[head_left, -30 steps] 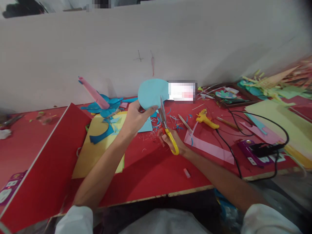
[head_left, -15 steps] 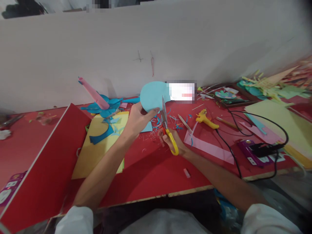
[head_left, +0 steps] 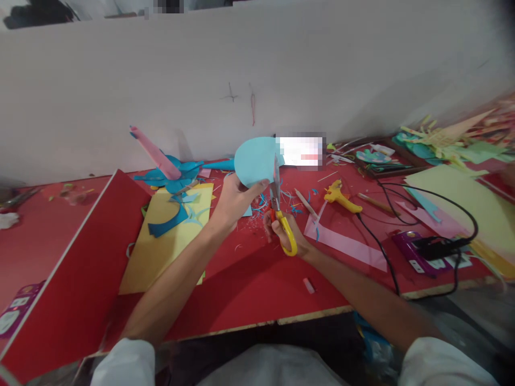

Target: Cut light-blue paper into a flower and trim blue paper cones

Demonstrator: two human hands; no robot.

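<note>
My left hand (head_left: 238, 201) pinches a rounded piece of light blue paper (head_left: 254, 160) between thumb and fingers, holding it up above the table. Closed around the handles of a pair of scissors (head_left: 276, 194) is my right hand (head_left: 290, 229). The scissors have yellow and red handles, and their blades point up at the right side of the paper. Beneath the hands, thin blue and white paper scraps (head_left: 257, 214) lie scattered on the red table (head_left: 249, 284).
A yellow glue gun (head_left: 340, 197) with a black cord lies right of my hands, near a pencil (head_left: 306, 202) and a pink paper strip (head_left: 350, 245). Yellow sheets (head_left: 161, 252) and a red upright panel (head_left: 80, 268) are at left. A purple power strip (head_left: 414, 254) sits at right.
The blue paper and my left hand have shifted slightly right. The scissor blades have come closer together and turned more upright at the paper's right side.
</note>
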